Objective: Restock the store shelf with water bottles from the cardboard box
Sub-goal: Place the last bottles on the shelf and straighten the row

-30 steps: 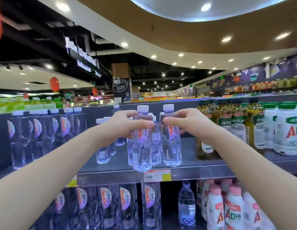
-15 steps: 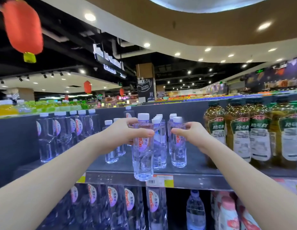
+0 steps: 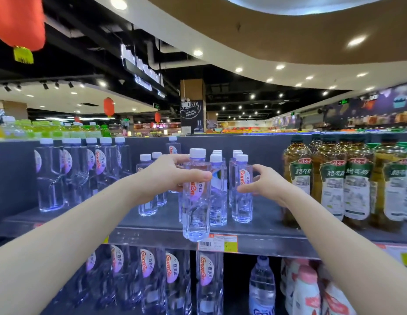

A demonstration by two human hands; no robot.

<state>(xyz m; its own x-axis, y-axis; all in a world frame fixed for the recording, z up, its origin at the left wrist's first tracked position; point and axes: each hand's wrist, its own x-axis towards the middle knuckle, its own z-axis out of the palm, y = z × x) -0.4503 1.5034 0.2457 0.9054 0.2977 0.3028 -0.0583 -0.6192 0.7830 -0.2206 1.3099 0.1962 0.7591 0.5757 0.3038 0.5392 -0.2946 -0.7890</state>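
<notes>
Two hands (image 3: pixel 173 176) — three lanterns (image 3: pixel 18 21)

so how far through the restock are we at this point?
Partly done, at a guess. Done: short rows of small water bottles already stand on the shelf. In hand: the left hand grips one bottle at the shelf's front edge; the right hand is at a standing front bottle, grip unclear. Left: open shelf remains between the rows and the tea bottles. The box is out of view.

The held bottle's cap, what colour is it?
White, on the bottle in the left hand; head view.
</notes>
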